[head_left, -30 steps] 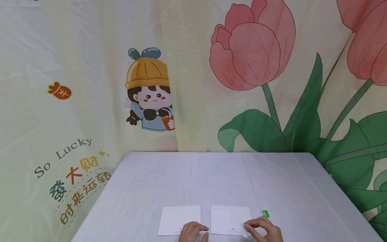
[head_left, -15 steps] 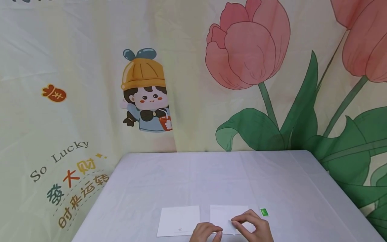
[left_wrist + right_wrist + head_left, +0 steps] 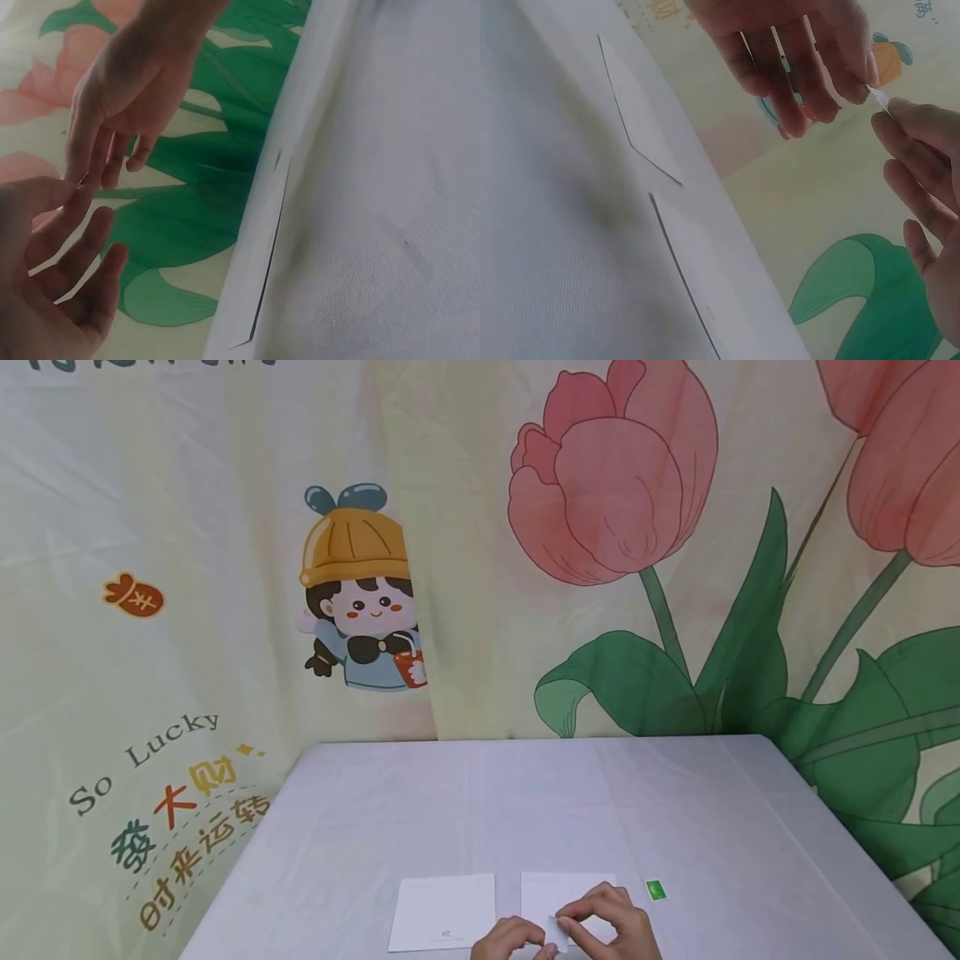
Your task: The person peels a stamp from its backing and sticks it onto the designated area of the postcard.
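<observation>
Where the row begins, left card (image 3: 442, 910): white, flat on the counter (image 3: 480, 810), a small printed mark near its lower edge; well apart from the right hand and just beside the left.
Left hand (image 3: 513, 937): thumb and forefinger together, pinching one end of the slip; the other fingers are spread loosely, as the wrist views show.
White slip (image 3: 556, 935): held in the air between the two hands, in front of the right card and clear of the counter, gripped at both ends. It looks thin and nearly weightless, so likely soft, quick to bend or crease, and easy to tear. Best held lightly by opposite edges, leaving its middle free; whether one face is sticky I cannot tell.
Right card (image 3: 542, 893): white and flat, partly hidden behind the hands; probably stiffer than the slip.
Right hand (image 3: 611, 922): thumb and forefinger clamped on the slip's other end, the remaining fingers apart.
Green piece (image 3: 656, 890): small, pale-bordered, flat on the counter beyond the right card, near the right hand and untouched.
</observation>
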Demonstrator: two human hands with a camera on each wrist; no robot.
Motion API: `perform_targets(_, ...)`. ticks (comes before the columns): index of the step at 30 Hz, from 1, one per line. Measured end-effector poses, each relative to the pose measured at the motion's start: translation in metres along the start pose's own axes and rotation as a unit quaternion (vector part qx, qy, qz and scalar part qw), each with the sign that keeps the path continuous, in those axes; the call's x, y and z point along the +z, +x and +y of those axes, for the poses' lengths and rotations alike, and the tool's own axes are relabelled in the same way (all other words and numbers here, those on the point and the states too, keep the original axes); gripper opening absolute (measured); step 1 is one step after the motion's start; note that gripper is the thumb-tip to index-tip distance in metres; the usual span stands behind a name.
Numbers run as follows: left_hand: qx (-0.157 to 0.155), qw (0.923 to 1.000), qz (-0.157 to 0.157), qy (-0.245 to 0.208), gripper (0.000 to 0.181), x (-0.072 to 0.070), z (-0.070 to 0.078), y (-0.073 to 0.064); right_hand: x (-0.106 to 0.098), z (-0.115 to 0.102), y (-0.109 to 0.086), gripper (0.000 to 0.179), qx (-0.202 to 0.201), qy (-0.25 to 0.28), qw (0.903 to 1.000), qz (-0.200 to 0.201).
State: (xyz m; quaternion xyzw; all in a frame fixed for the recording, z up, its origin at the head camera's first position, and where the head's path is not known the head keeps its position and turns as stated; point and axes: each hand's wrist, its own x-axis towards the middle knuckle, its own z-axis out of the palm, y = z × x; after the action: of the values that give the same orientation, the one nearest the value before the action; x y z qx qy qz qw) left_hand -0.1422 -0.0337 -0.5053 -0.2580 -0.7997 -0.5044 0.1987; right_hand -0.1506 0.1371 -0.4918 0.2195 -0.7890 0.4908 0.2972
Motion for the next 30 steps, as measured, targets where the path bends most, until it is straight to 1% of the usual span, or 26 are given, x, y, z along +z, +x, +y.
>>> perform_targets(4,-0.015,0.9997,-0.007,-0.019,0.010,0.0003,-0.0006,-0.0004,0.0019,-0.0001,0.0004,0.024,0.006,-0.011,0.9999,-0.002)
perform_targets(7,-0.016,0.9995,-0.008,-0.024,0.010,0.0006,-0.0017,-0.0010,0.0027,0.0002,0.0010,0.025,-0.002,-0.013,0.9999,-0.003)
perform_targets(13,-0.012,0.9997,-0.002,-0.020,0.011,0.0008,-0.0043,-0.0012,0.0039,0.0008,0.0034,0.022,-0.041,-0.015,0.9990,-0.009)
perform_targets(16,-0.013,0.9998,0.001,-0.017,0.011,0.0007,-0.0049,-0.0008,0.0035,0.0014,0.0039,0.021,-0.046,-0.012,0.9987,-0.020)
perform_targets(19,-0.018,0.9998,-0.001,-0.014,0.011,0.0005,-0.0047,-0.0008,0.0029,0.0026,0.0046,0.022,-0.056,0.003,0.9979,-0.033)
perform_targets(23,-0.033,0.9994,-0.002,-0.013,0.009,-0.0004,-0.0043,-0.0009,0.0026,0.0022,0.0059,0.019,-0.058,0.020,0.9972,-0.042)
perform_targets(24,-0.038,0.9992,-0.002,-0.014,0.009,-0.0008,-0.0042,-0.0009,0.0024,0.0014,0.0060,0.017,-0.053,0.020,0.9975,-0.043)
perform_targets(27,-0.059,0.9980,-0.005,-0.021,0.008,-0.0019,-0.0038,-0.0010,0.0014,0.0001,0.0064,0.013,-0.052,0.030,0.9970,-0.048)
perform_targets(30,-0.073,0.9968,-0.011,-0.028,0.007,-0.0027,-0.0034,-0.0012,0.0013,-0.0011,0.0070,0.014,-0.061,0.039,0.9964,-0.046)
